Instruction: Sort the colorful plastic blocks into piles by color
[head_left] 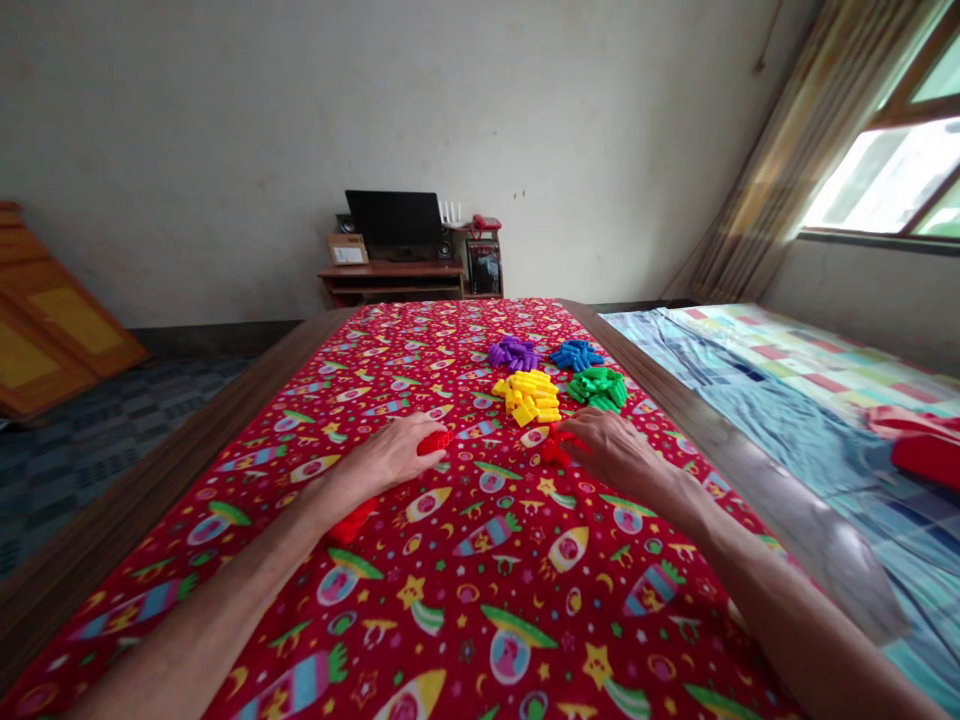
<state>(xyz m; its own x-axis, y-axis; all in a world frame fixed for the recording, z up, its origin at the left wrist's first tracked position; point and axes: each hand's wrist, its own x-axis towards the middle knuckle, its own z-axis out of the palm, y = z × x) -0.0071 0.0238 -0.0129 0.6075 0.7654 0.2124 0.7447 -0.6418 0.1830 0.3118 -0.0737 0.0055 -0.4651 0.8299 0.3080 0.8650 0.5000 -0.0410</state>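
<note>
My left hand [397, 450] is closed on a red building block [435, 442], held between thumb and fingers just over the cloth. On the right, my right hand [604, 443] reaches over a small group of red blocks [556, 446]; its fingertips touch them, but whether it grips one is hidden. More red blocks [349, 524] lie partly behind my left forearm. Beyond my right hand are separate piles of yellow blocks [529, 395], green blocks [598, 388], purple blocks [514, 352] and blue blocks [576, 355].
A red patterned cloth [480, 590] covers the long table, whose dark wooden edge [712, 430] shows on both sides. A bed [772, 440] stands to the right. At the far wall, a desk [397, 270] carries a monitor [395, 222]. An orange cabinet [60, 320] is at left.
</note>
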